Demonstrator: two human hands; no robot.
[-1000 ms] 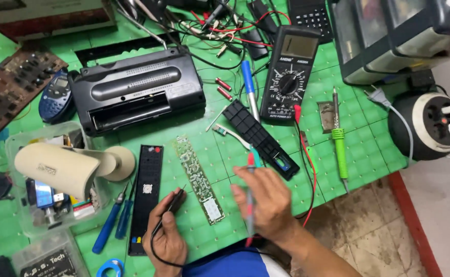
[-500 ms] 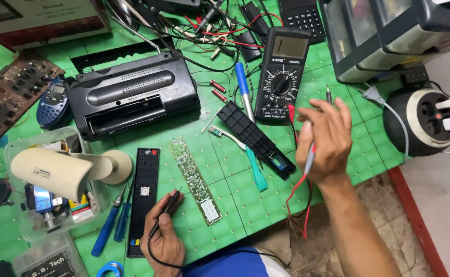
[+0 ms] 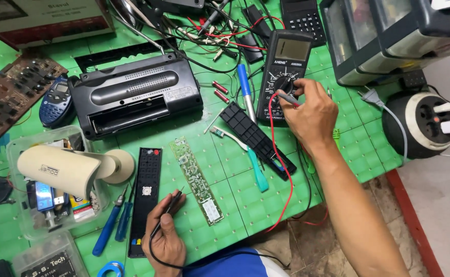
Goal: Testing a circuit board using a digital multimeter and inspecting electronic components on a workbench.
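Note:
My left hand [image 3: 166,236] rests at the bench's near edge and grips a black test probe [image 3: 172,200], its tip just left of a long green circuit board [image 3: 197,179]. A black remote-control shell [image 3: 145,197] lies beside that hand. My right hand [image 3: 309,115] reaches to the black multimeter [image 3: 285,72], fingers at its round dial, with the red probe [image 3: 286,97] held between them. The red lead [image 3: 284,169] trails down towards the bench edge.
A black radio [image 3: 132,95] lies at centre left. A toothbrush [image 3: 245,154], a black remote back cover [image 3: 258,138], a blue pen [image 3: 245,92] and tangled wires lie around. Clear tubs [image 3: 55,179], blue screwdrivers [image 3: 109,225], a brown circuit board [image 3: 14,92] stand left; drawers [image 3: 389,36] and a cable reel [image 3: 425,123] right.
My right hand moved from the near bench edge up and right to the multimeter's dial, carrying the red probe. My left hand stayed put with the black probe.

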